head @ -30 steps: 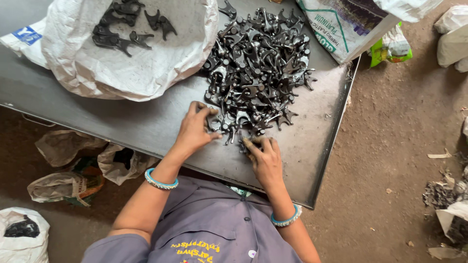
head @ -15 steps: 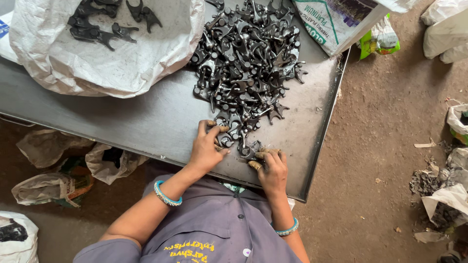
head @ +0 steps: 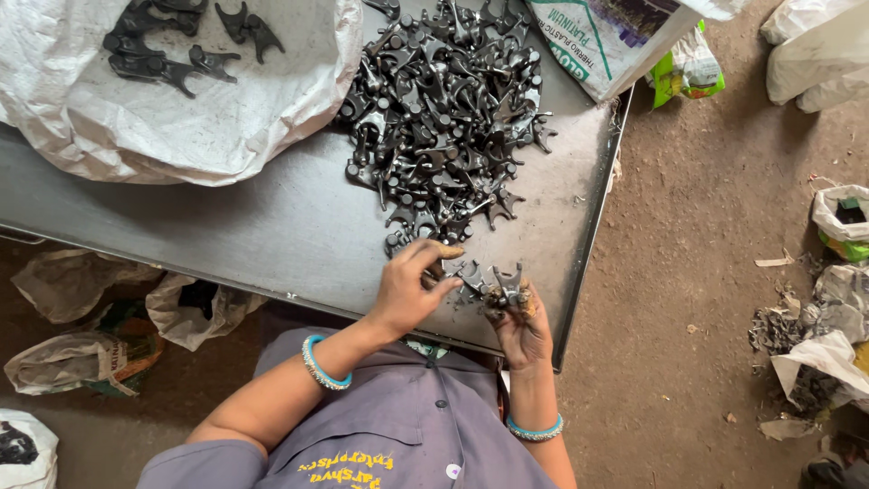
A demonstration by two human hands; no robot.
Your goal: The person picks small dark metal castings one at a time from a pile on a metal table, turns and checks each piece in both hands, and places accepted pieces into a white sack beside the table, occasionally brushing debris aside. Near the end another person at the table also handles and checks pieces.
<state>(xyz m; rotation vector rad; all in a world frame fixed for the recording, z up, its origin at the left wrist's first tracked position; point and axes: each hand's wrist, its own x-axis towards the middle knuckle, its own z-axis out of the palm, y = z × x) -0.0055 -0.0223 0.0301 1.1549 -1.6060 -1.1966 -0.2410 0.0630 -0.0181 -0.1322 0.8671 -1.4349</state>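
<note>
pinching a forked metal part (head: 507, 288) near the tabletop (head: 272, 235) edge, the right hand (head: 518, 328) could drop it; the left hand (head: 409, 288), fingers spread, may snag the pile (head: 444, 118).

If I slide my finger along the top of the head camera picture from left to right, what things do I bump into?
White sack with a few dark metal parts on it → big heap of dark metal parts on the metal table → printed bag → green packet → white bags on the dirt floor.
</note>
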